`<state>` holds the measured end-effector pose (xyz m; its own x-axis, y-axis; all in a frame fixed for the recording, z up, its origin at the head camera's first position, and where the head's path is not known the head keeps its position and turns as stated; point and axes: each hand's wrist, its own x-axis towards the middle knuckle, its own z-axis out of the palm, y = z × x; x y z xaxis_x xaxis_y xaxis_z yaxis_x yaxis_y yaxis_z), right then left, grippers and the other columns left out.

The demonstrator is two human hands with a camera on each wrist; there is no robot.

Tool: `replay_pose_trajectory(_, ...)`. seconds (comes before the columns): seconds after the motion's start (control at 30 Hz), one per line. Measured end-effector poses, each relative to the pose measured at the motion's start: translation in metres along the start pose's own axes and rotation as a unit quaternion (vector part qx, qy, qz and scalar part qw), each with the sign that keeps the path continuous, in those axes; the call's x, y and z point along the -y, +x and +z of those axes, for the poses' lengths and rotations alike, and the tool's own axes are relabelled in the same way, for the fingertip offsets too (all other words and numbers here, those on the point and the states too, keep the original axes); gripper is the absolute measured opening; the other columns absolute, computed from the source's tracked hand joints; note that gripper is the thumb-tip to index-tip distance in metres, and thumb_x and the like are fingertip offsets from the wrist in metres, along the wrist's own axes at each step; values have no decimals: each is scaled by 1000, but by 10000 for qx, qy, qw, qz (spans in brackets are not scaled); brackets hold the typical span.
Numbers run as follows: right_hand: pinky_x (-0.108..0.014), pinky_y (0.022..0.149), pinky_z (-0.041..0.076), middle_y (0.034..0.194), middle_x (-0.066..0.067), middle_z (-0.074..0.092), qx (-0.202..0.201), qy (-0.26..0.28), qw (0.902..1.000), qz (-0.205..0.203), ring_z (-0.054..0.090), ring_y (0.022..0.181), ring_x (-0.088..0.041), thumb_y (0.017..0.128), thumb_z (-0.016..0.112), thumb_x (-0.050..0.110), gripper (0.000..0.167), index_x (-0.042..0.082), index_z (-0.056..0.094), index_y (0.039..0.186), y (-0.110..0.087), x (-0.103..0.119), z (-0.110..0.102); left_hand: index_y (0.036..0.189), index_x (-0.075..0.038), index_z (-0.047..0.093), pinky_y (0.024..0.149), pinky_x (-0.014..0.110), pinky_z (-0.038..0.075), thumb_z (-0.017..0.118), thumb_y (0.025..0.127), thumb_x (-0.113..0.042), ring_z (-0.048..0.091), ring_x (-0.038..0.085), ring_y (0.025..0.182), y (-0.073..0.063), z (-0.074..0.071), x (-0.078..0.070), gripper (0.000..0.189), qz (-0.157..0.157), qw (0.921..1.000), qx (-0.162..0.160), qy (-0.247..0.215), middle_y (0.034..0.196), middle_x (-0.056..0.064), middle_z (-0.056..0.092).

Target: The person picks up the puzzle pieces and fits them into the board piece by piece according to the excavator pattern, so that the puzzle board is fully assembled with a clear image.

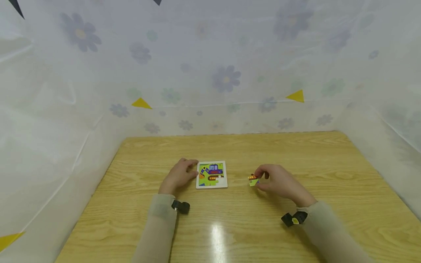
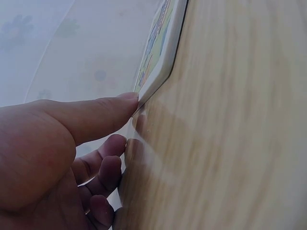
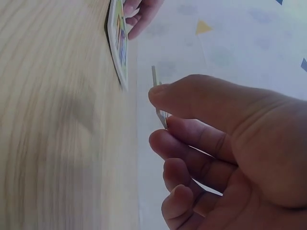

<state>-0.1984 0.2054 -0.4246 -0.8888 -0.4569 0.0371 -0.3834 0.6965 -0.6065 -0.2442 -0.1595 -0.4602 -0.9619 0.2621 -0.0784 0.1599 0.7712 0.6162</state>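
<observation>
A square jigsaw puzzle (image 1: 211, 175) in a white frame lies on the table, showing a purple digger on green. White backing shows through at its lower right. To its left is my left hand (image 1: 180, 176), thumb and forefinger touching the frame's left side. The left wrist view has the thumb (image 2: 103, 115) against the white edge, the other fingers low by the tabletop. Right of the puzzle, my right hand (image 1: 277, 182) pinches a puzzle piece (image 1: 253, 180), orange and green. In the right wrist view that piece (image 3: 154, 76) appears edge-on, held above the table.
The wooden table (image 1: 204, 230) extends around both hands. A pale flowered sheet (image 1: 184, 73) hangs behind and on both sides, with yellow triangles (image 1: 142, 103) on it. Each wrist wears a small black camera on a strap.
</observation>
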Motion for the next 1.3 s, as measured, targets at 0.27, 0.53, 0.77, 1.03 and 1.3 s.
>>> replay_pose_trajectory(0.27, -36, 73, 46, 94, 8, 63, 60, 130, 9998, -134, 53, 84, -17, 83, 80, 17, 19, 16, 69, 98, 23, 21, 17, 142, -15, 56, 91, 46, 45, 66, 97, -21, 53, 24, 100, -2, 0, 0, 46, 86, 10000, -11, -25, 113, 8, 52)
replay_pose_trajectory(0.53, -34, 71, 47, 91, 5, 64, 166, 175, 9996, -172, 53, 79, -15, 82, 81, 18, 19, 13, 69, 96, 46, 42, 32, 142, -16, 55, 92, 44, 45, 65, 97, -22, 52, 23, 100, -4, 0, -1, 46, -20, 10000, -8, -64, 113, 7, 52)
replay_pose_trajectory(0.77, -32, 67, 46, 86, 6, 63, 252, 218, 9994, -102, 53, 74, -14, 80, 83, 18, 20, 12, 70, 94, 59, 53, 42, 142, -17, 56, 90, 42, 45, 66, 97, -23, 51, 22, 97, -5, 0, -1, 46, -33, 10000, -6, -38, 112, 7, 52)
replay_pose_trajectory(1.03, -33, 68, 46, 86, 1, 62, 511, 355, 9981, 36, 53, 75, -16, 80, 84, 17, 21, 10, 69, 93, 73, 57, 54, 141, -16, 56, 91, 44, 45, 66, 97, -22, 52, 23, 99, -5, -2, 0, 46, 13, 10000, -49, -37, 113, 8, 52)
replay_pose_trajectory(1.3, -35, 70, 47, 83, 1, 60, 588, 292, 9977, 183, 54, 75, -16, 79, 85, 16, 20, 12, 69, 90, 76, 51, 67, 141, -16, 56, 91, 43, 45, 66, 97, -24, 52, 22, 99, -5, -1, 0, 46, 13, 10000, -2, -12, 114, 8, 52)
